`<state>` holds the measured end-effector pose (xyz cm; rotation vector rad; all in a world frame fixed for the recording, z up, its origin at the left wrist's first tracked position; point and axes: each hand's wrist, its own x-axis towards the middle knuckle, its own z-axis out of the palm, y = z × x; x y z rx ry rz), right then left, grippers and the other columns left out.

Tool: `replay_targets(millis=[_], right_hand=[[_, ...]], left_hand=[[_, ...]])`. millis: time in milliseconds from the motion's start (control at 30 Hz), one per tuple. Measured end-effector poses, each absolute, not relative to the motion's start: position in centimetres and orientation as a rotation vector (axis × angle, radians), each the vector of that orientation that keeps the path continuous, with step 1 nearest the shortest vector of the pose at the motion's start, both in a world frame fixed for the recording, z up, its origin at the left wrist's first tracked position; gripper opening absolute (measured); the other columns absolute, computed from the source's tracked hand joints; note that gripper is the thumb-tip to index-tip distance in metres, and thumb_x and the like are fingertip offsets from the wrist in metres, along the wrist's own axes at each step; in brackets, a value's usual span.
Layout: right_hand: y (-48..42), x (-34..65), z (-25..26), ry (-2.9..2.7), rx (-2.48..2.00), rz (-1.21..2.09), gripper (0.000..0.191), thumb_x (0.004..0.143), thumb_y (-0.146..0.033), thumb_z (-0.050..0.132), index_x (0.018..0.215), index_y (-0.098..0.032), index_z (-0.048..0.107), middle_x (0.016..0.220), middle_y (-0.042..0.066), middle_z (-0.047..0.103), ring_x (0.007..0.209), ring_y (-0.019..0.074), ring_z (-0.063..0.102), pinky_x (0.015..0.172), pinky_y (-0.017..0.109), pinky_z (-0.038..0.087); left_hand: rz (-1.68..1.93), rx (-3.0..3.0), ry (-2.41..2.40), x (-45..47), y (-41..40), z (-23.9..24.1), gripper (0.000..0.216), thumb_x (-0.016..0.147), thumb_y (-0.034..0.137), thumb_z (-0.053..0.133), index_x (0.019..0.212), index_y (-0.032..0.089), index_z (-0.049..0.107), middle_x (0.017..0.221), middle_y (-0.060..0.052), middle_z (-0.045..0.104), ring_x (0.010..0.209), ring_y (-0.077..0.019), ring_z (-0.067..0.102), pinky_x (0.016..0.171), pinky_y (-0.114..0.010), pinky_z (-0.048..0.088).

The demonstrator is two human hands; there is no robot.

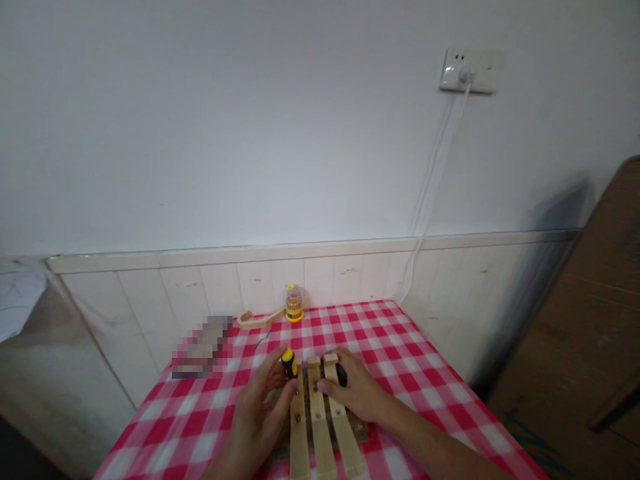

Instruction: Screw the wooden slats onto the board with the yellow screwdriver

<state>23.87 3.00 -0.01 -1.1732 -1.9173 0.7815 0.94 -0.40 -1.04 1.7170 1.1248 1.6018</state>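
Three pale wooden strips (320, 443) with small screws lie side by side, pointing toward me, on a brownish base that they partly cover. My left hand (260, 407) is at their left, thumb and fingers closed around a small screwdriver (289, 363) with a yellow and black handle. The screwdriver stands nearly upright beside the left strip's far end; its tip is hidden. On the other side, my right hand (353, 387) grips the strips near their far end, thumb pressed on the middle one. Something dark shows beside its fingers, too small to make out.
A red and white checked cloth (400, 373) covers the table. Near the wall stand a yellow-based clear container (295, 305) and a curved wooden piece (255, 322). A blurred-out flat object (204, 347) lies left. A brown board (575, 320) leans at right.
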Motion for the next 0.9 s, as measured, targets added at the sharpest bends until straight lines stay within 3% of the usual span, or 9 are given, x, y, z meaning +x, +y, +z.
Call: replay_targets(millis=[300, 533, 733, 900], right_hand=[[2.9, 23.8, 0.4, -1.925, -1.191, 0.774, 0.022, 0.083, -0.030, 0.076, 0.101, -0.020, 0.069, 0.104, 0.008, 0.071, 0.100, 0.0290, 0.066, 0.089, 0.041, 0.051], [2.9, 23.9, 0.3, -1.919, -1.197, 0.771, 0.024, 0.084, -0.035, 0.077, 0.101, -0.021, 0.068, 0.104, 0.008, 0.072, 0.101, 0.0294, 0.066, 0.090, 0.041, 0.051], [3.0, 23.8, 0.1, -1.916, -1.207, 0.778, 0.021, 0.085, -0.034, 0.075, 0.100, -0.021, 0.067, 0.104, 0.009, 0.071, 0.100, 0.0298, 0.066, 0.088, 0.041, 0.052], [2.9, 23.7, 0.1, -1.884, -1.203, 0.814, 0.020, 0.084, -0.031, 0.074, 0.100, -0.021, 0.067, 0.103, 0.008, 0.071, 0.098, 0.0289, 0.067, 0.086, 0.040, 0.052]], left_hand=[[1.614, 1.750, 1.070, 0.7, -0.6, -1.8, 0.051, 0.097, 0.033, 0.067, 0.145, 0.027, 0.055, 0.122, -0.011, 0.078, 0.108, -0.0253, 0.078, 0.091, -0.035, 0.066], [1.656, 1.947, 1.032, 0.6, -0.8, -1.6, 0.039, 0.098, 0.029, 0.065, 0.137, 0.029, 0.064, 0.118, -0.009, 0.079, 0.101, -0.0236, 0.080, 0.083, -0.032, 0.068], [1.822, 1.785, 1.123, 1.2, 0.0, -1.0, 0.043, 0.086, 0.044, 0.080, 0.123, 0.025, 0.070, 0.096, -0.007, 0.083, 0.078, -0.0223, 0.082, 0.070, -0.030, 0.069], [1.696, 1.617, 1.137, 1.2, 0.0, -0.9, 0.049, 0.086, 0.047, 0.078, 0.128, 0.023, 0.068, 0.105, -0.010, 0.083, 0.092, -0.0258, 0.082, 0.077, -0.032, 0.069]])
